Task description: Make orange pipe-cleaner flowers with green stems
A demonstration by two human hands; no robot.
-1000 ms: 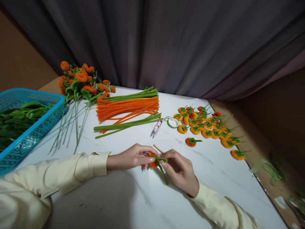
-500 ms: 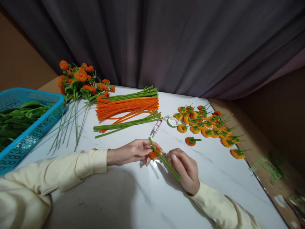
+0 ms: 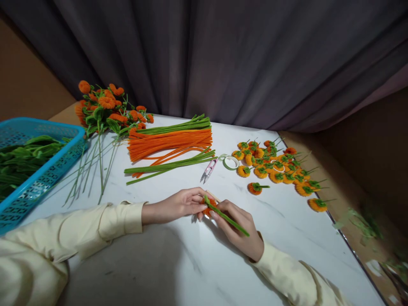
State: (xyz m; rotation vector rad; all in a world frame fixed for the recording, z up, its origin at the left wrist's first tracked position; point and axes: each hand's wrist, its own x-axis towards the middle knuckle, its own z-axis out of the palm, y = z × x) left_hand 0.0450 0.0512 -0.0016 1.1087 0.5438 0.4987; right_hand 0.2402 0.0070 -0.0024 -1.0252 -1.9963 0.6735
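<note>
My left hand (image 3: 186,205) is closed around a small orange fuzzy pumpkin (image 3: 208,209) made of pipe cleaner, its fingers partly covering it. A green pipe cleaner (image 3: 232,222) slants from the top of the pumpkin down to the right. My right hand (image 3: 240,227) has thumb and index finger pinched on that green pipe cleaner, close against the pumpkin. A thin tan stick (image 3: 213,195) pokes out behind the right index finger; its other end is hidden by the hand. Beyond my hands lie pink-handled thread snips (image 3: 208,171).
Orange pipe cleaners (image 3: 168,143) and green pipe cleaners (image 3: 172,165) lie mid-table, beside a tape roll (image 3: 230,162). Finished pumpkins (image 3: 282,171) cluster right. Orange flowers (image 3: 106,102) on stems and a blue basket (image 3: 47,182) of green leaves stand left. A dark curtain (image 3: 204,59) hangs behind.
My right hand has moved left, closing in on the pumpkin and the green pipe cleaner. The pipe cleaner and pumpkin have shifted slightly right.
</note>
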